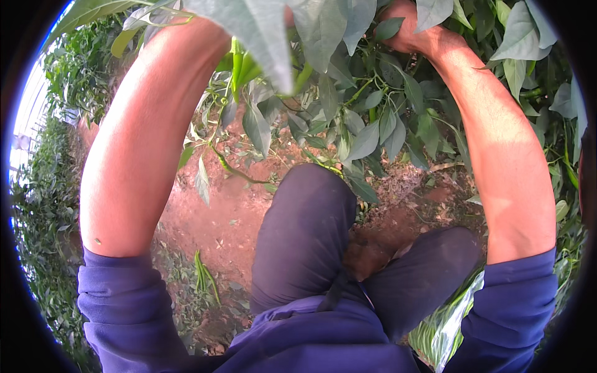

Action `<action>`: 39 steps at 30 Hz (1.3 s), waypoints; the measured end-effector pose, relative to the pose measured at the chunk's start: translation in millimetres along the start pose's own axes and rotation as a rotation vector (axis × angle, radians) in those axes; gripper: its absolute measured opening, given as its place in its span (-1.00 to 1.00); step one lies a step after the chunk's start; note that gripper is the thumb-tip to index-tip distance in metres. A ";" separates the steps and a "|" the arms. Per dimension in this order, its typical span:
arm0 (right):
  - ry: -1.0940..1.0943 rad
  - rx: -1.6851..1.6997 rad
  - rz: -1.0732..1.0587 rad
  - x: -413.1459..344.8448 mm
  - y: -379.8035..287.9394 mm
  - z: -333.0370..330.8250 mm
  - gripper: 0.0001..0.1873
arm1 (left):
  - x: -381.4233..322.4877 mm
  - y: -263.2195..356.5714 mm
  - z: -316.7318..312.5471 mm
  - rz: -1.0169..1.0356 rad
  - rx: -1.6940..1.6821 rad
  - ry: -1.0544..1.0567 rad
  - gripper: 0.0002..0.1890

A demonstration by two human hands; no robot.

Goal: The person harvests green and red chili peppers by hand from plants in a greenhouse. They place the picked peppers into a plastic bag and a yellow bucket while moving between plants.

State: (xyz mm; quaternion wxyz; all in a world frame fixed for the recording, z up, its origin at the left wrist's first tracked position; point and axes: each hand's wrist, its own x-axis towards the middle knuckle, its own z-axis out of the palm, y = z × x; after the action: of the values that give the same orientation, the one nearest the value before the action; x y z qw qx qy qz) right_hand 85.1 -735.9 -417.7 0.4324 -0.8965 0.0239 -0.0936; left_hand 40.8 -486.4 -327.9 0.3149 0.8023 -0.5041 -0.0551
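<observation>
Both bare arms reach up into leafy green pepper plants. Leaves at the top edge hide nearly all of my left hand, so its fingers and anything in them do not show. Long green peppers (237,70) hang just right of that wrist. My right hand (400,29) is among the pepper leaves (366,140) at the top right, partly covered by them; its fingertips are hidden. A thin, curved green pepper (224,163) hangs on a stem between the arms.
My bent knees in dark trousers (303,233) are over reddish soil (210,224). Several picked green peppers (205,277) lie on the ground at lower left. By my right elbow, many long green peppers (426,333) lie beside clear plastic film (450,326). Another plant row (46,186) runs along the left.
</observation>
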 end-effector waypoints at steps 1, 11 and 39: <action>-0.003 0.006 -0.002 0.5 -1.2 -1.1 -0.70 | 0.4 0.4 -0.7 0.003 0.002 -0.008 -0.48; 0.109 0.388 -0.015 -18.0 14.9 20.6 -0.66 | 1.4 0.3 -7.5 0.057 0.035 -0.088 -0.50; 0.899 1.200 -0.262 -356.9 44.7 -79.2 -0.84 | -93.9 108.6 119.6 -0.437 -0.626 -0.154 -0.62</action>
State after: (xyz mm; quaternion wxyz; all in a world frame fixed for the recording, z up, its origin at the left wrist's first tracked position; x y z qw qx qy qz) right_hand -278.3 -780.7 -456.8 0.7797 -0.3785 0.0363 -0.4974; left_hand -137.4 -492.8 -383.7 0.4864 0.7495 -0.3023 -0.3321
